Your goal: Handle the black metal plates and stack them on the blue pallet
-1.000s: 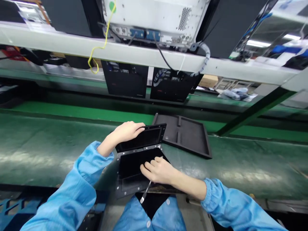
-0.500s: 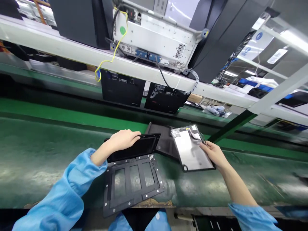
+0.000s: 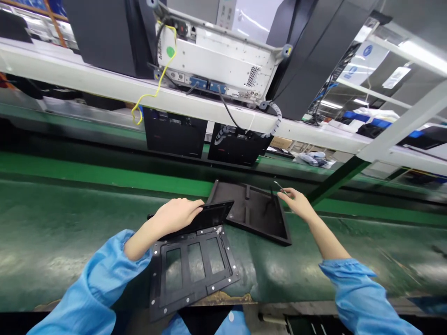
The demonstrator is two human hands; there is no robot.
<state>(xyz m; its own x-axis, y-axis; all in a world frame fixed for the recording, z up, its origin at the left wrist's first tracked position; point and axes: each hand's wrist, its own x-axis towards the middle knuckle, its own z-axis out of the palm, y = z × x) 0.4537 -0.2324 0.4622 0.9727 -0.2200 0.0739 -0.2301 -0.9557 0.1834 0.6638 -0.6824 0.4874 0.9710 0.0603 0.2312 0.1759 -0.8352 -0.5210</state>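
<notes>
Currently holding the black lid (image 3: 211, 215) up at a slant with the left hand (image 3: 176, 216), hooking the fingers over its upper edge. Leaving uncovered the black frame (image 3: 185, 265) below, joined to the lid along the far side and lying flat on the green table (image 3: 87, 207), with its near left corner jutting past the worn table edge. Showing green straight through all three windows, so holding no panel at this moment. Dotted with small pale round spots around the border.

Pinching a slim, shiny tool (image 3: 280, 186) in the right hand (image 3: 293, 201), keeping the fingers narrow around it and pointing its tip up and away from the frame. Too small to identify further. Poised at the right side of the black tray (image 3: 259, 232), well apart from the frame; cannot tell for certain about any contact with the rim. Cannot make out clearly, either, what to call the dark streak inside the tray: shadow, reflection or object.

Judging progress from this layout alone: done with raising the lid and exposing the frame, not yet done with closing up. Probably midway, then. Cannot tell from the bare windows whether to read them as emptied or as yet unfilled.
</notes>
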